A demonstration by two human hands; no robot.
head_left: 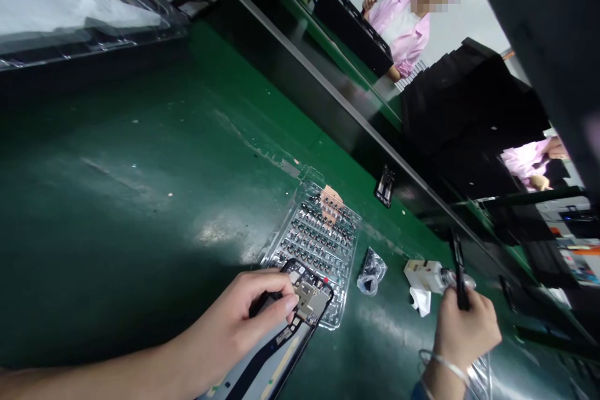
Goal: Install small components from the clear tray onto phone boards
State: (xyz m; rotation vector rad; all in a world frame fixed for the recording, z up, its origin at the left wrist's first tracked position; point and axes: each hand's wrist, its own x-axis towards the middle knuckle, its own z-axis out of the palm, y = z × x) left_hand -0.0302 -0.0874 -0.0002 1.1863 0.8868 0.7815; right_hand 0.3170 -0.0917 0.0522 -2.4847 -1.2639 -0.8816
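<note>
An opened phone (307, 297) lies at the bottom centre, its circuit board and inner parts exposed. My left hand (255, 309) rests over its left side. Thumb and forefinger are pinched together at the board, and whatever lies between them is hidden. Black tweezers (459, 262) stand upright in my closed right hand (469, 325), off to the right above the bench. Partly beneath the phone is a clear plastic tray (344, 290) with rows of small electronic parts.
On the green bench (140, 200) are a small plastic bag (372, 272), a white bottle (424, 275), white tissue (420, 301) and a small black phone part (385, 186). A lined tray (94, 44) sits upper left. Across a dark ledge (300, 53), a person in pink (405, 31) works.
</note>
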